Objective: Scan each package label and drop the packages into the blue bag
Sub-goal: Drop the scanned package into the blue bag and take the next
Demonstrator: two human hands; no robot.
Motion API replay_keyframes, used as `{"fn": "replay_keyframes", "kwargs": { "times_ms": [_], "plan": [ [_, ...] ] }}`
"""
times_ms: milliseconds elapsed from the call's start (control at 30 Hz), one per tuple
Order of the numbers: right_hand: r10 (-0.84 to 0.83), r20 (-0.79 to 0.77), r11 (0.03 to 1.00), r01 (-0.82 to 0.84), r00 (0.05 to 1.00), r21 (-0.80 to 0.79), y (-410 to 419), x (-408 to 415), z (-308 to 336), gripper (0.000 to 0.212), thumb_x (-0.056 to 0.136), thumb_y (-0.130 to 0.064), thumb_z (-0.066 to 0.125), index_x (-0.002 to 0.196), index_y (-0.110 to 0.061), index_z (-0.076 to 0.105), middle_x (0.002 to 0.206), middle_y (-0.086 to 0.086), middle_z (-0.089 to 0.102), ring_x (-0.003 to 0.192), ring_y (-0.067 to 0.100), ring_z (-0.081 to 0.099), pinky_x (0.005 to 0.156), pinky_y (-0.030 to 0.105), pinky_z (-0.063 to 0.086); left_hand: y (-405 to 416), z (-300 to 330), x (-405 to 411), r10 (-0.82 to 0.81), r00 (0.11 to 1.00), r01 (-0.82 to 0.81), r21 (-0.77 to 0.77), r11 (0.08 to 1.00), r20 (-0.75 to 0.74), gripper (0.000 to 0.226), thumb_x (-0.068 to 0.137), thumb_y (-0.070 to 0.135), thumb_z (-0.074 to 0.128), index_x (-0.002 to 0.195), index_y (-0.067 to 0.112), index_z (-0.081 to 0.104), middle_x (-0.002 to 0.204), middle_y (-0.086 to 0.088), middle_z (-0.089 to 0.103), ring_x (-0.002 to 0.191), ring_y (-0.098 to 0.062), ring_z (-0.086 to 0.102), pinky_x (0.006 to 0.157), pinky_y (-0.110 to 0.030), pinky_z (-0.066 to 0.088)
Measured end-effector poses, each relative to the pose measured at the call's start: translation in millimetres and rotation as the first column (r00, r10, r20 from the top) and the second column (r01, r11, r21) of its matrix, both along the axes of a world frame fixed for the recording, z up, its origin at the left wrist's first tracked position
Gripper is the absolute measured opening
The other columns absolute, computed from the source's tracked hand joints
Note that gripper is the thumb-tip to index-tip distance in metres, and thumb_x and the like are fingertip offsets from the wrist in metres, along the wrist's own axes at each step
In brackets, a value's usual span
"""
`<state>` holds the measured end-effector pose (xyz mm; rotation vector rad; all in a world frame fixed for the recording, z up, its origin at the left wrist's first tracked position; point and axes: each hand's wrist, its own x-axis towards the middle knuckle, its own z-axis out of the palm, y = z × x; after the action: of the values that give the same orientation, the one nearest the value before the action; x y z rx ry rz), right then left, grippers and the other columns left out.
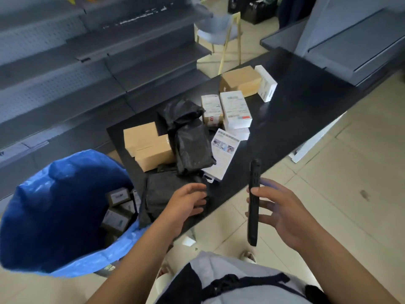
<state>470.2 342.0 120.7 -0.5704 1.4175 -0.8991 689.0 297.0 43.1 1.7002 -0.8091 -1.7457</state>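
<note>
A: What's the biggest thing here?

B: The long black table (285, 119), smooth and matte. Beside its near left end stands the blue bag (54, 216), crinkly woven plastic, mouth open, with small labelled boxes (117, 218) inside; the print on them is too blurred to read.

A: And on the table?

B: Two plain brown cardboard boxes (149, 145) stacked at the left, another brown carton (241, 81) farther back with a white box (266, 83) touching it. Wrinkled black plastic mailers (190, 139) lie in the middle. To their right are white boxes with shipping labels (235, 109), text illegible, and a flat white pack (223, 154) printed with small pictures.

A: The hands?

B: The left hand (186, 202) rests on the nearest black mailer (162, 194) at the table edge, fingers bent over it. The right hand (282, 209) grasps a slim black scanner (253, 202), held upright, edge-on.
</note>
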Motion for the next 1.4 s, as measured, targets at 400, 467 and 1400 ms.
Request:
{"fn": "replay_keyframes", "kwargs": {
  "times_ms": [400,467,1400],
  "plan": [
    [-0.122,0.036,0.991,0.123,0.992,-0.043,-13,-186,1,0.032,0.082,-0.018,0.077,0.112,-0.02,0.07,0.094,0.007,0.065,0.095,0.029,0.063,0.092,0.055,0.057,-35,6,-185,-0.142,0.99,0.143,-0.025,0.989,0.026,0.016,0.098,0.007,0.063,0.109,0.017,0.07,0.108,-0.009,0.073,0.099,-0.024,0.069,0.084,-0.035,0.059],
    [-0.139,0.033,0.99,0.14,0.99,-0.035,-19,-204,0,0.042,0.078,-0.021,0.08,0.118,-0.02,0.067,0.1,0.008,0.065,0.099,0.03,0.063,0.092,0.054,0.057,-55,9,-204,-0.143,0.988,0.146,-0.046,0.988,0.058,0.016,0.098,0.008,0.062,0.11,0.016,0.07,0.109,-0.01,0.073,0.101,-0.024,0.07,0.091,-0.038,0.059],
    [-0.225,-0.082,0.97,0.231,0.971,0.07,-313,-435,-11,0.045,0.089,-0.021,0.073,0.133,-0.023,0.06,0.126,0.01,0.061,0.112,0.031,0.06,0.085,0.045,0.056,-490,-69,-418,0.277,0.855,-0.184,-0.244,0.952,0.439,0.052,0.081,0.021,0.083,0.116,0.021,0.046,0.126,-0.011,0.057,0.108,-0.032,0.063,0.093,-0.051,0.057]
  ]
}}
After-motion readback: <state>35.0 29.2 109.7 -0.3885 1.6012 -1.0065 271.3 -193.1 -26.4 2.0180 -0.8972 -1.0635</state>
